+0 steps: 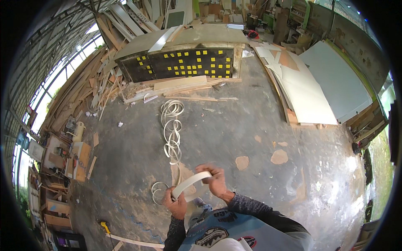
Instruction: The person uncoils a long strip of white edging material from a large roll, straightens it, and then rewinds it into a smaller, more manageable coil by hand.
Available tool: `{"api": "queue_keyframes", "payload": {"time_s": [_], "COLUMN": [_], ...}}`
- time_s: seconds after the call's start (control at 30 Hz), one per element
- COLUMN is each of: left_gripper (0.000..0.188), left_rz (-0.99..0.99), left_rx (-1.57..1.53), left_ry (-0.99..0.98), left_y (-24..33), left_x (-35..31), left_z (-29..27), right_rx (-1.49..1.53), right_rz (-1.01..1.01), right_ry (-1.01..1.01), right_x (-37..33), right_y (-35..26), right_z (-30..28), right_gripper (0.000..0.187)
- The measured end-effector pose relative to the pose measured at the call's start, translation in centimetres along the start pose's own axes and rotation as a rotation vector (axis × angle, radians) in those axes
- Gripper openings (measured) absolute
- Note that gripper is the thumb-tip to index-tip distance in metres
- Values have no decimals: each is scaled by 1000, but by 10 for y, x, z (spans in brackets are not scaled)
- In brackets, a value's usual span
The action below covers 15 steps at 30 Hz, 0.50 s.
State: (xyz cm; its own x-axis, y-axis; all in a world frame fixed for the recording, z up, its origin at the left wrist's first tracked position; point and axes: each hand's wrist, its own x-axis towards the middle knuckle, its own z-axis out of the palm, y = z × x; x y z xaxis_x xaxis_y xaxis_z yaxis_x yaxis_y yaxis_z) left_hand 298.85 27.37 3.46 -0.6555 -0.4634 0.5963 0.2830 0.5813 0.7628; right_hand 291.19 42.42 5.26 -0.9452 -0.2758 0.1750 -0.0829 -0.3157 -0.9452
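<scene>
The left hand (176, 207) and right hand (217, 183) both grip a pale curled strip (191, 181); I see lettering (226, 216) and emblems (212, 237) across the blue shirt (259, 230).

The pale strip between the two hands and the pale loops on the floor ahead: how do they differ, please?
The pale strip is held up between the left hand and the right hand; the pale loops lie on the floor.
The strip shows a broad flat face, while the loops look much thinner.
The strip makes an arch; the loops form overlapping rings.
Both are pale and curved.
</scene>
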Motion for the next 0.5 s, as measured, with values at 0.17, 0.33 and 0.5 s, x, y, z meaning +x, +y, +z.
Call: {"api": "queue_keyframes", "payload": {"time_s": [0.17,0.33,0.5], "left_gripper": [17,21,15], "left_rz": [-63,230,-17], "left_rx": [120,275,90], "left_ry": [-171,-418,-352], "left_y": [-22,-37,-64], "left_x": [32,65,72], "left_z": [-15,-22,-27], "right_rx": [-528,-1158,-338], "right_rz": [-23,-455,-74], "right_ry": [-69,-227,-58], "right_x": [18,36,57], "right_y": [-6,-16,13], "right_z": [15,46,59], "right_gripper": [30,45,33]}}
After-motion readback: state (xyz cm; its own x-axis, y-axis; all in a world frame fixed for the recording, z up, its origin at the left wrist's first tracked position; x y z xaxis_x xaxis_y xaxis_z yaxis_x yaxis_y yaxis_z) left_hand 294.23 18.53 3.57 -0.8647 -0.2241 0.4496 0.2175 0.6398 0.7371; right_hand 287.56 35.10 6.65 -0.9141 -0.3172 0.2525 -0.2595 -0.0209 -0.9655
